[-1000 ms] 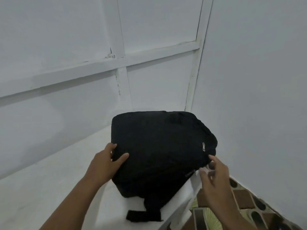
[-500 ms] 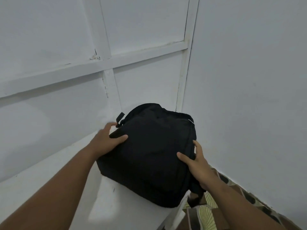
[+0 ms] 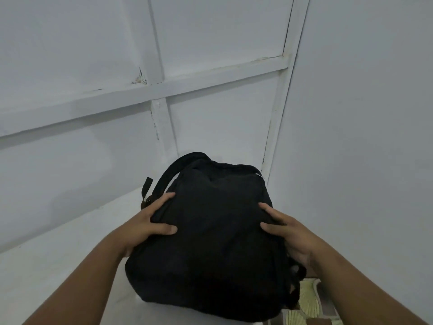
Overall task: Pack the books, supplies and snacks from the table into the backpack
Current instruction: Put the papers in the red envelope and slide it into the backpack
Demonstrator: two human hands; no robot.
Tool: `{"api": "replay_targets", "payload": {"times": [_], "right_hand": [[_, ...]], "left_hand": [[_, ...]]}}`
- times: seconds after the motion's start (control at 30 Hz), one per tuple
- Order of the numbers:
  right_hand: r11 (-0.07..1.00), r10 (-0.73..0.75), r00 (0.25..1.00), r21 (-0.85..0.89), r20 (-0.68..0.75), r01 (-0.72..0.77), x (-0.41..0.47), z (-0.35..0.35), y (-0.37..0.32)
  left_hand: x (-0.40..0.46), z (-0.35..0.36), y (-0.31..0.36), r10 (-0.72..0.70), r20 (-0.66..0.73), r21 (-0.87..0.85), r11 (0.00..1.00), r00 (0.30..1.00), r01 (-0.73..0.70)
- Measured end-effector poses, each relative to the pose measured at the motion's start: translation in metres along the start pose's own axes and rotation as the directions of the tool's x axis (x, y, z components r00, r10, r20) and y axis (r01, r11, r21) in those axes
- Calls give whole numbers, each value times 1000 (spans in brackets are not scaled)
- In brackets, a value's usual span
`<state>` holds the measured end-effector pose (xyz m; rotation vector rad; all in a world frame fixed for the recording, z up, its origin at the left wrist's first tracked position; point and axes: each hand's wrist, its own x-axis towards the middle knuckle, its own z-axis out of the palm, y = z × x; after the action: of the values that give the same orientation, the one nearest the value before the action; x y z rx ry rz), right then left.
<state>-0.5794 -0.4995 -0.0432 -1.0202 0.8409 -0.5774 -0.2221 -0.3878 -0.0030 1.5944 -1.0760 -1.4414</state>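
A black backpack (image 3: 218, 235) sits on the white table (image 3: 58, 261) in the corner of the room, its top end and a shoulder strap (image 3: 168, 172) pointing towards the wall. My left hand (image 3: 150, 221) grips its left side, thumb on the front and fingers round the edge. On the right side, my right hand (image 3: 288, 233) holds the backpack with thumb and a finger on the front, the other fingers hidden behind the fabric. No books, supplies or snacks are in view.
White panelled walls (image 3: 351, 113) close in behind and to the right of the table. The table's right edge ends under the backpack. Below it a patterned floor (image 3: 307, 303) shows at the bottom right.
The backpack has been turned and pulled closer to me, its strap end now facing the wall. Both hands have shifted up onto its sides and taken a firmer hold.
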Motion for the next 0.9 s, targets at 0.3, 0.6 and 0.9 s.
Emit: {"api": "replay_targets", "payload": {"times": [0.3,0.6,0.9], "right_hand": [[928,-213,971,-288,106,235,20,43,-49],[761,-391,837,-377,383,528,53,154,-89],[577,-471,632,-327,615,749,63,360,-96]], "left_hand": [[-42,-3,-3,104,-271,-75,989,957,-128],[-132,-39,9,299,-635,117,949,712,-294],[-270,-151,-12,427,-798,361,904,425,-229]]}}
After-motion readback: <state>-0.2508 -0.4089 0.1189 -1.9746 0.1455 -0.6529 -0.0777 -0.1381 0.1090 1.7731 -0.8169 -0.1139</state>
